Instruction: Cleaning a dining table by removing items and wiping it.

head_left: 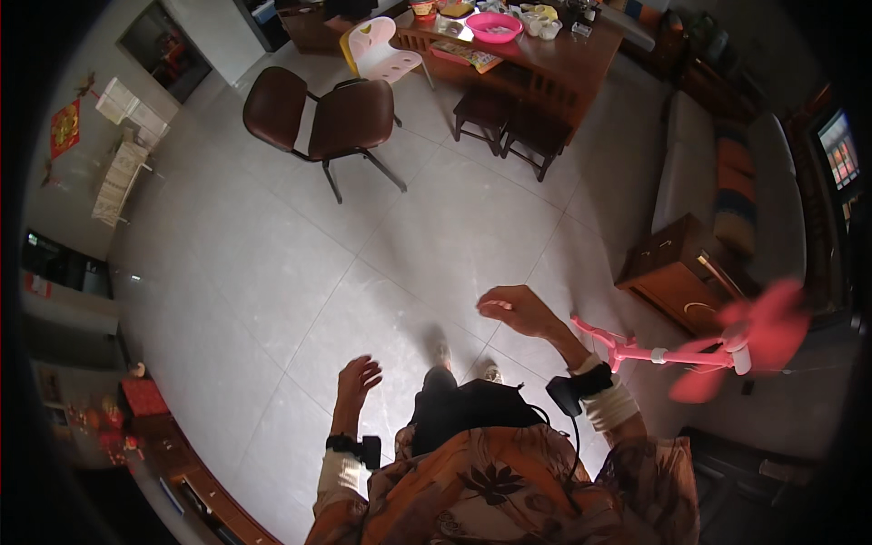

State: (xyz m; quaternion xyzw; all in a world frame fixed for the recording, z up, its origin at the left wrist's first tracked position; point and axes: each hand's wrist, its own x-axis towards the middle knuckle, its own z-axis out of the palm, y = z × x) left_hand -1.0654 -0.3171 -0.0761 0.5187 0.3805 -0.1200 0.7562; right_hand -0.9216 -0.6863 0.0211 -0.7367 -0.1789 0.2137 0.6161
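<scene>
My left hand (360, 376) is held out over the floor in front of my body, its fingers loosely curled and a little apart, with nothing in it. Farther forward and to the right is my right hand (516, 310), bent at the wrist, fingers loosely extended, also holding no visible thing. Neither hand touches an object. Closest to the right forearm is a pink standing fan (672, 356), with its legs near the wrist and its blades, blurred, at the right. Dark straps with small black devices circle both wrists.
Ahead stand a brown padded chair (351, 120), a white-and-yellow chair (383, 53), dark stools (538, 133) and a wooden table (574, 68) bearing a pink basin (493, 27). A sofa (686, 163) and wooden cabinet (677, 277) line the right. Pale tiles (272, 263) cover the floor.
</scene>
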